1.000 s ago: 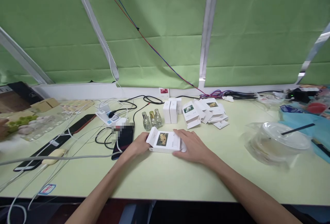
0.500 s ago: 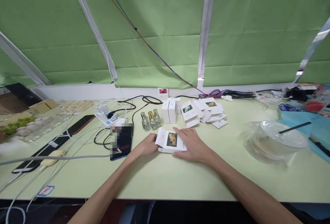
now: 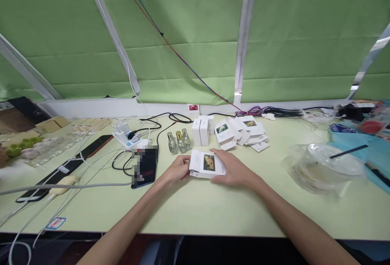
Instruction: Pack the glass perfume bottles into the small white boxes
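Observation:
In the head view I hold a small white cardboard box (image 3: 209, 163) with a yellow flower picture, just above or on the table; which of the two I cannot tell. My right hand (image 3: 233, 168) grips its right end, thumb and fingers around the edges. Curled at the left end, the fingers of my left hand (image 3: 177, 169) are closed at an end flap, their tips partly hidden. Beyond the box stand three small glass bottles (image 3: 182, 144), one with a gold cap. Upright white boxes (image 3: 200, 132) are beside them.
Several flattened white cartons (image 3: 250, 131) lie in a pile behind my right hand. A phone (image 3: 145, 166) with cables and a power strip (image 3: 123, 139) are at left. To the right sits a lidded plastic bowl (image 3: 330, 161) in a bag, with a black straw on top.
The box and both hands have moved slightly right. The left end of the box looks more opened out, with its flap at a different angle. My right hand keeps its grip.

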`<action>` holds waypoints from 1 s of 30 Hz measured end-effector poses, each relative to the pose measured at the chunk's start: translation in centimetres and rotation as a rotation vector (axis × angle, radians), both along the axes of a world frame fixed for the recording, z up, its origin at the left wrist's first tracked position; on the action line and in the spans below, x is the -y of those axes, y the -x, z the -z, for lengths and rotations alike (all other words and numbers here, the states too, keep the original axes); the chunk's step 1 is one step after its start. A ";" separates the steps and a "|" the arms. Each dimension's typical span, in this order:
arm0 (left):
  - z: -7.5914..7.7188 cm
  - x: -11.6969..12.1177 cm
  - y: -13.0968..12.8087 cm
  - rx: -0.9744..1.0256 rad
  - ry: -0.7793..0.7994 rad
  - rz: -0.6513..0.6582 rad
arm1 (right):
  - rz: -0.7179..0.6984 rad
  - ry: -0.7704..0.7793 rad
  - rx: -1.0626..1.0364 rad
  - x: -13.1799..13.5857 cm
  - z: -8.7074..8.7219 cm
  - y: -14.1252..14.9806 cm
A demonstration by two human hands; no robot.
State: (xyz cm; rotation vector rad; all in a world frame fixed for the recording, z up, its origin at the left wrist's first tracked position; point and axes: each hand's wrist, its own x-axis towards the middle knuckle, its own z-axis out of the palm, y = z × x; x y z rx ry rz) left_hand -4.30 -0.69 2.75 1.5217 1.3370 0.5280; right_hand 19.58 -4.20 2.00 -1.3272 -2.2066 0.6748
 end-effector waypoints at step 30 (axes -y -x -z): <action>-2.3 0.2 4.8 -0.429 -0.336 -0.126 | 0.315 0.420 -0.781 -0.6 -3.3 -5.0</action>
